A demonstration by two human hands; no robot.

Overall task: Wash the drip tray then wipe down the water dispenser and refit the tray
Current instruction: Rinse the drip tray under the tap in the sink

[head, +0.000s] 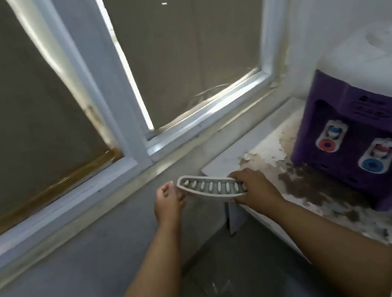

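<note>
We observe the drip tray, a white plastic piece of curved, elongated shape with a row of oval slots along its grey inner grille, at lower centre of the frame. It is held in the air, tilted, off the left edge of the surface and apart from the dispenser.

Our right hand grips the right end of the tray, fingers curled over its top edge and slots. Our left hand is at the left end, with its fingers partly curled and their tips at the rim; we cannot tell whether they actually pinch the rim or only touch it.

The water dispenser, a purple plastic body with a white top, stands on the surface at right of the frame. Its front carries two white tap levers, one with a red ring and one with a blue ring. The white surface is worn, with dark brown peeled patches in front of the dispenser.

A white-framed window fills the upper left and centre, with a grey sill below it.

A printed label shows on the dispenser front above the taps; it is too blurred to read.
</note>
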